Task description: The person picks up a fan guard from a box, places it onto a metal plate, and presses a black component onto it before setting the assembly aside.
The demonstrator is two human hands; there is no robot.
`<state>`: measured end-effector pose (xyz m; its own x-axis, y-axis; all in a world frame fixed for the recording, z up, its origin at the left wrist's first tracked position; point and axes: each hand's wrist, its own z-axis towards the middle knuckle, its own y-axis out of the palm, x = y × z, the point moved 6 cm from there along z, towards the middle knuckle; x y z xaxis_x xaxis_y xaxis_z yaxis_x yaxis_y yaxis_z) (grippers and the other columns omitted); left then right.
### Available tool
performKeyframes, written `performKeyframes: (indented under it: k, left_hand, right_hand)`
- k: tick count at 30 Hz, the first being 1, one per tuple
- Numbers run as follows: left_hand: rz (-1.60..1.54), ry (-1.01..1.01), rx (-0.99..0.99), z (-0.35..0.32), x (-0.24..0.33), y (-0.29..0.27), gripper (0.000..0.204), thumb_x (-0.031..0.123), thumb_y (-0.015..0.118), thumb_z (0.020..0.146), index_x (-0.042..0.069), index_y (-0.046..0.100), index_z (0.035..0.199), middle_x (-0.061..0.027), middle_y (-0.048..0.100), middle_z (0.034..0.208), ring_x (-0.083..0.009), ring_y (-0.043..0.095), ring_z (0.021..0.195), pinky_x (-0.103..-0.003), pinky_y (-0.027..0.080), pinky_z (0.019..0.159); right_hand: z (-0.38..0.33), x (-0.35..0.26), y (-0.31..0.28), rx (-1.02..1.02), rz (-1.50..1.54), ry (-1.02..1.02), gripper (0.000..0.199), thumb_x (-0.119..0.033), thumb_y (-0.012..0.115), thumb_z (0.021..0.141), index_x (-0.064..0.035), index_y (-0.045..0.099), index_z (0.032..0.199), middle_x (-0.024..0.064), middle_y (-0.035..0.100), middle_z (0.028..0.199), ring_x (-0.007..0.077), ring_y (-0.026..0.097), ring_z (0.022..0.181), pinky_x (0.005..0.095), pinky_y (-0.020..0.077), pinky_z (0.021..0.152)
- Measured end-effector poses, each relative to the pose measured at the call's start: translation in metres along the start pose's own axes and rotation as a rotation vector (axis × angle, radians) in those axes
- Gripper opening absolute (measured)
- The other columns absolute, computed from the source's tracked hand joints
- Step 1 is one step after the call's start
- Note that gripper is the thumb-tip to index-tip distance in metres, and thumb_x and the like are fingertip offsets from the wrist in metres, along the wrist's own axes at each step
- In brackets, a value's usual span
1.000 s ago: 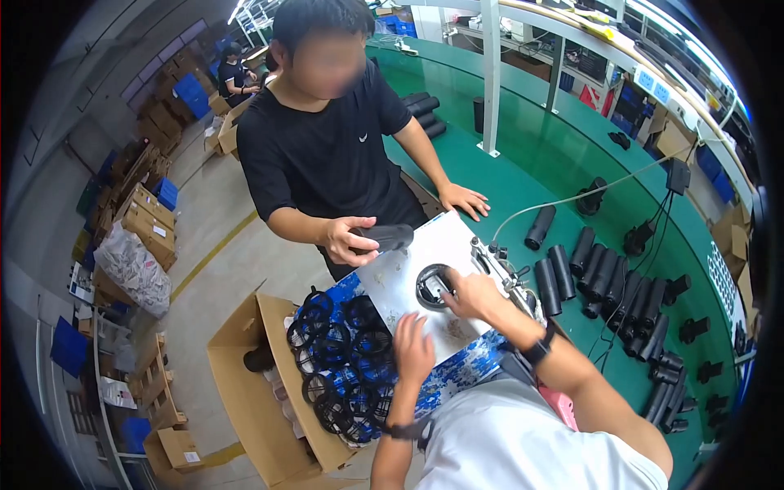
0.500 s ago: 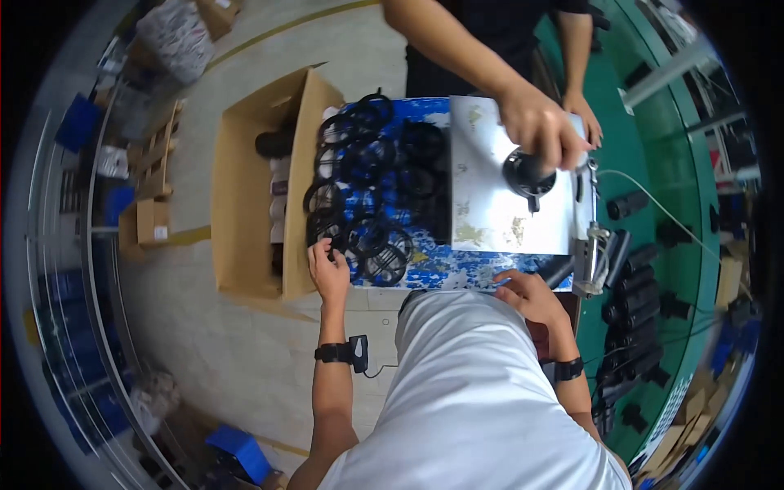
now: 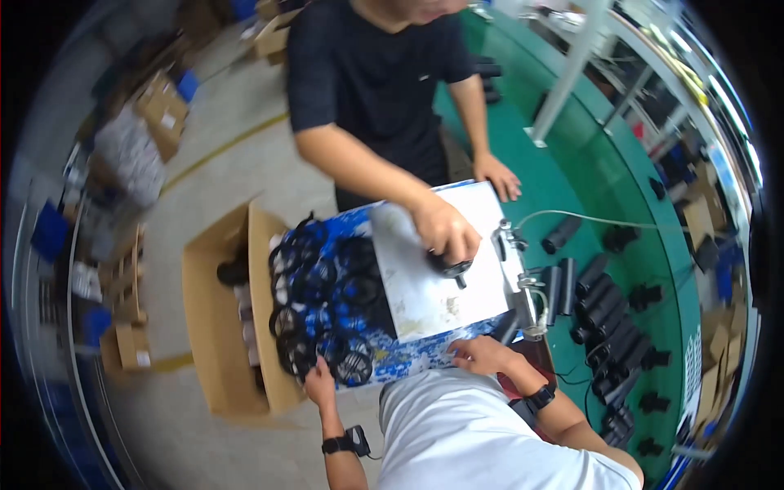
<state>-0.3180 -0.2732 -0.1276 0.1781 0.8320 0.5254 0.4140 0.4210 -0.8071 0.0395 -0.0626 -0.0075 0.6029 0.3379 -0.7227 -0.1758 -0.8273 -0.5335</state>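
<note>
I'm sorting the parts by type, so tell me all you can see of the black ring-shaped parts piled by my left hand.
The black ring-shaped parts are round hoops with spoked or webbed centres, apparently plastic or rubber. They lie flat and overlapping in a loose pile on the blue patterned sheet, beside the open cardboard box. The left hand touches the nearest rings at the pile's near edge. Finer detail is blurred.

We have one camera, worn on the head. We look down from close above at our white shirt (image 3: 482,433), and the green table (image 3: 621,196) bends near the rim.
</note>
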Motion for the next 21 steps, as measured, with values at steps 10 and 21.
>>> performKeyframes:
  k: [10,21]
  left_hand:
    - [-0.475,0.007,-0.189,-0.005,0.056,-0.011,0.027,0.023,0.056,0.094,-0.004,0.058,0.088,-0.0126,0.058,0.062,-0.0269,0.056,0.053,-0.036,0.047,0.06]
    - [-0.148,1.085,-0.572,-0.126,0.252,-0.066,0.03,0.016,0.076,0.077,0.006,0.065,0.102,-0.0129,0.068,0.096,-0.0285,0.066,0.083,-0.034,0.052,0.073]
  right_hand:
    - [0.005,-0.006,-0.008,0.004,0.147,0.01,0.038,-0.032,0.057,0.089,-0.0063,0.058,0.116,0.0121,0.07,0.086,0.0286,0.067,0.082,0.0383,0.0509,0.073]
    - [-0.013,-0.102,-0.066,0.397,0.137,-0.388,0.054,-0.03,0.072,0.079,-0.0044,0.051,0.121,0.0162,0.064,0.105,0.0328,0.063,0.098,0.039,0.0507,0.084]
